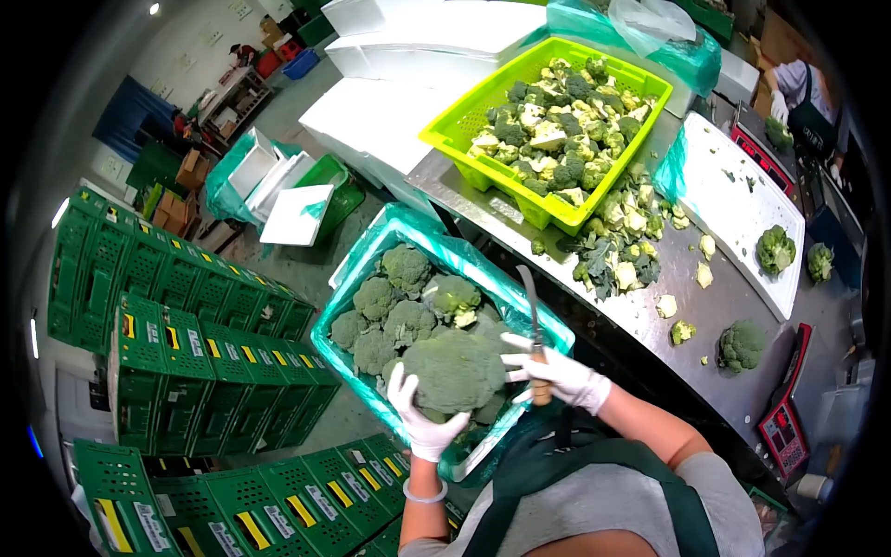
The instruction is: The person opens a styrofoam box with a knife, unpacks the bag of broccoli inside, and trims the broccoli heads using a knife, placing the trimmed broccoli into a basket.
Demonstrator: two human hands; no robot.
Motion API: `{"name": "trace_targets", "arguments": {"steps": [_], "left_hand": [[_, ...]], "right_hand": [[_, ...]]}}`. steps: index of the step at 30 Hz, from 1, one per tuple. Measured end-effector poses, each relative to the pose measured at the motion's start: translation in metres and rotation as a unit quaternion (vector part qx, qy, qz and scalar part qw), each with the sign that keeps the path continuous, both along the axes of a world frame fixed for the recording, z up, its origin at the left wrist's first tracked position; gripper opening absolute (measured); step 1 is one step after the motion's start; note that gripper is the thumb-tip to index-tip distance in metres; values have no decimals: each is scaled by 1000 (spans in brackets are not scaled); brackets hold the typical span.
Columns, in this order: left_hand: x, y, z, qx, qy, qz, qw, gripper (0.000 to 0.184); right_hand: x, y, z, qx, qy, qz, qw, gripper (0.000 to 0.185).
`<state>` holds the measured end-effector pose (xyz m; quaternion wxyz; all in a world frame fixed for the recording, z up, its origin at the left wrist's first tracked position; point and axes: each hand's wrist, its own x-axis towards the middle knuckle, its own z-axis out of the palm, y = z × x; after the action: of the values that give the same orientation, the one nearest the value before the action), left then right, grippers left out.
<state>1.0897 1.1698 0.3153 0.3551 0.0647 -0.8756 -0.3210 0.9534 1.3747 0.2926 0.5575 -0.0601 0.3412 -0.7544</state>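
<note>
The large broccoli head (455, 371) sits between the two hands, above the near part of a lined box (418, 226), crown up toward the viewer. Its long axis runs roughly left to right, its stem hidden beneath. The left hand (427, 422) cups its near left edge, thumb spread from the fingers, so that grip is wide and full of the crown.

The right hand (564, 376) is closed around the wooden handle of a knife (534, 316), just beyond the crown's right edge; whether its extended fingers touch the florets I cannot tell. The key relation is here: the head lies directly to the left of the knife hand, while the blade points to the far side, across the head's long axis rather than along it, and clear of the crown.

Smaller broccoli heads (408, 320) fill the box on the far left. To the right stands a metal table (691, 357) with loose trimmings (622, 251) and, farther off, a lime-green basket (483, 172) of cut pieces.
</note>
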Motion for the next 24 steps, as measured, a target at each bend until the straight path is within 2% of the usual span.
{"name": "trace_targets", "arguments": {"steps": [2,3,4,6,8,9,10,11,12,13,14,15,16,17,19,20,21,22,24], "left_hand": [[5,5,0,-4,-11,-28,1000,87],[8,4,-6,-19,-19,-28,999,96],[10,1,-12,-16,-19,-27,999,96],[12,-1,-25,67,-55,-11,996,104],[13,6,-28,63,-76,-6,995,108],[13,16,-22,366,-50,-99,924,105],[14,23,-13,630,-18,-181,755,103],[9,24,1,713,-98,-137,681,100],[8,15,-17,816,-71,-165,550,92],[10,13,-30,802,-24,-236,549,89],[12,13,-35,782,24,-302,545,87],[13,11,-39,812,12,-277,514,88],[16,9,-52,831,-6,-190,523,89],[17,9,-64,831,3,-164,531,83],[11,12,-63,831,11,-139,538,78],[5,16,-56,802,6,-138,581,71],[2,20,-49,771,0,-137,622,66],[-1,24,-45,772,-1,-137,621,66],[-5,33,-37,762,26,-104,638,61]], "right_hand": [[13,-30,10,15,18,-2,1000,62],[15,-38,3,46,25,-22,998,61],[17,-41,-7,53,13,-44,998,59],[20,-46,-5,103,160,-120,974,58],[22,-41,8,123,199,-129,964,57],[25,-42,4,83,237,-167,953,50],[25,-41,5,85,236,-167,954,50],[23,-39,9,74,433,-160,884,47],[21,-38,12,58,612,-144,776,44],[23,-37,12,37,652,-129,746,39],[25,-32,14,44,698,-83,710,43],[25,-30,14,16,734,-69,676,44],[26,-29,14,-12,766,-56,640,44],[27,-26,14,-14,780,-29,625,44],[20,-18,20,-25,730,-16,683,33],[14,-12,20,-32,692,-19,720,29],[7,-4,25,-5,605,-9,796,25],[2,1,27,42,595,-63,800,27],[-13,9,40,244,712,-23,658,31]]}}
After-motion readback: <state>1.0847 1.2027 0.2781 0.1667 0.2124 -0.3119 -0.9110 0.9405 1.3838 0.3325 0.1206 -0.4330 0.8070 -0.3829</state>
